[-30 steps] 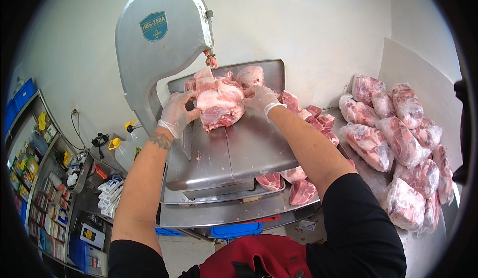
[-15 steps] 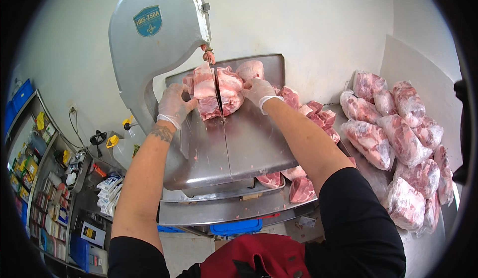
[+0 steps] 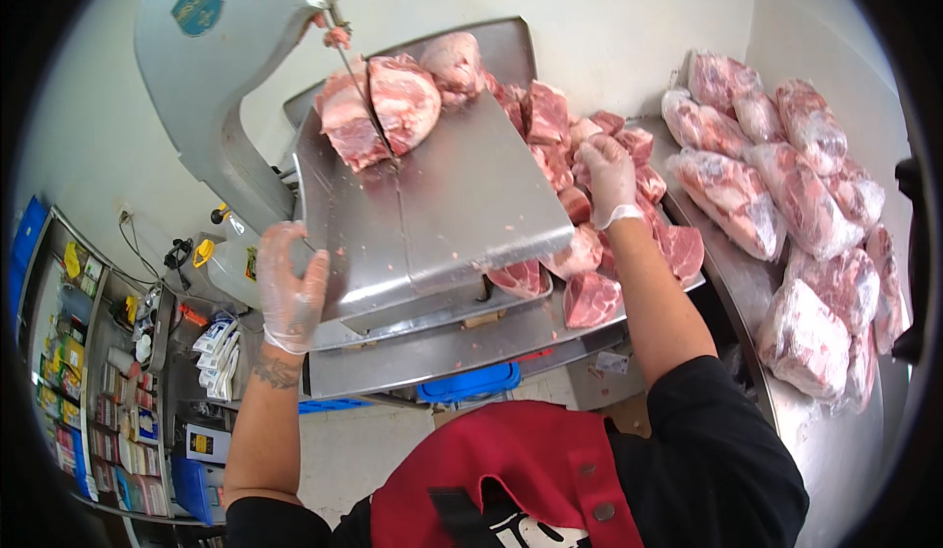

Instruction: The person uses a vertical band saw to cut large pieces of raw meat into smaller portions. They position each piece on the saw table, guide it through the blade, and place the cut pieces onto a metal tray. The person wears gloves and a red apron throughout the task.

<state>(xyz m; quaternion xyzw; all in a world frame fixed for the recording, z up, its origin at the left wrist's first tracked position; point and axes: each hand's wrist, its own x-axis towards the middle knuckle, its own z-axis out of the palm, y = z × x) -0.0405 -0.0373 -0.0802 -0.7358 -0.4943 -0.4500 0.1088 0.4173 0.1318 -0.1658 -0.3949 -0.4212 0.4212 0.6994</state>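
On the table (image 3: 471, 194) of a grey meat band saw (image 3: 221, 67), a big pale-pink cut of meat (image 3: 408, 96) stands against the blade, a dark slit running through it. A second large piece (image 3: 454, 62) lies behind it on the right. My left hand (image 3: 290, 288), in a clear glove, is beside the table's near left edge with thumb and fingers apart and nothing in them. Over the heap of cut meat chunks (image 3: 678, 251) right of the saw, my gloved right hand (image 3: 607, 177) has its fingers curled down on a chunk of meat, partly hidden beneath them.
Several plastic-wrapped meat pieces (image 3: 722, 199) are piled on the steel counter at right. A metal tray (image 3: 535, 295) with chunks sits under the saw table. At left are a white jug (image 3: 231, 268) with a yellow cap and loaded shelves (image 3: 93, 352).
Both hands have left the big cut of meat at the blade. My left hand moved back toward the near table edge; my right went right onto the chunk heap. The view shifted.
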